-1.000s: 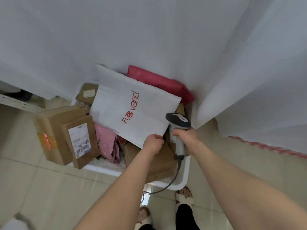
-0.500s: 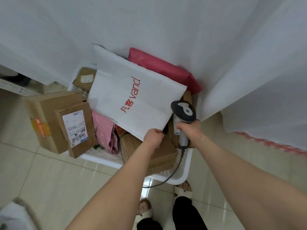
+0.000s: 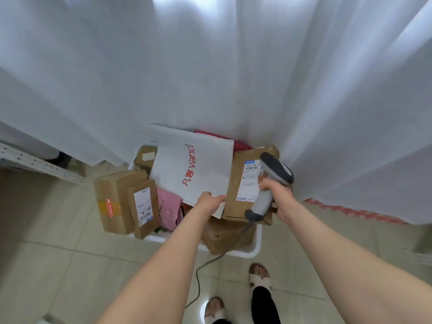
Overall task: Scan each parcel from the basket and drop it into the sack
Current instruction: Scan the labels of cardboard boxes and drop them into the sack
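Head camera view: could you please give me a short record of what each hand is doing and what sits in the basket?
left hand: grip closed on the lower edge of the white mailer
right hand: grip closed on the scanner handle, its head above a labelled brown box
basket: white, on the floor, holding cardboard boxes and a pink bag
scanner cable: trails down to the floor
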